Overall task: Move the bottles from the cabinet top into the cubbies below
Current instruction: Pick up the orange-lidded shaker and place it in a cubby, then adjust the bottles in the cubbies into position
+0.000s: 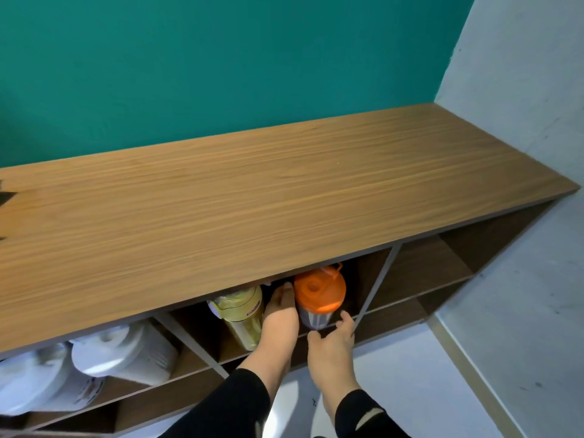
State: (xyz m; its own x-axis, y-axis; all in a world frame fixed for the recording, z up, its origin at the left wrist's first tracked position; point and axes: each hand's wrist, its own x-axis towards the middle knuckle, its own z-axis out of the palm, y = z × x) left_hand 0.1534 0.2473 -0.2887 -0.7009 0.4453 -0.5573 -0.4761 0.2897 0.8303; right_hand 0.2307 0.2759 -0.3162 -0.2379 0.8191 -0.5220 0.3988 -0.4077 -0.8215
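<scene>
Four bottles sit in the cubbies: two white bottles [104, 358] in the left cubby, one yellow bottle [241, 314] and one orange-lidded bottle [319, 295] in the middle. Two hands [281, 314] reach in.

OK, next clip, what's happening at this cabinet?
A person is putting bottles into the cubbies under a wooden cabinet top. Both hands are at the middle upper cubby: the left hand reaches in between a yellow bottle and an orange-lidded bottle, and the right hand is open just below the orange-lidded one. Two white bottles sit in the cubby to the left. No bottles show on the visible top.
</scene>
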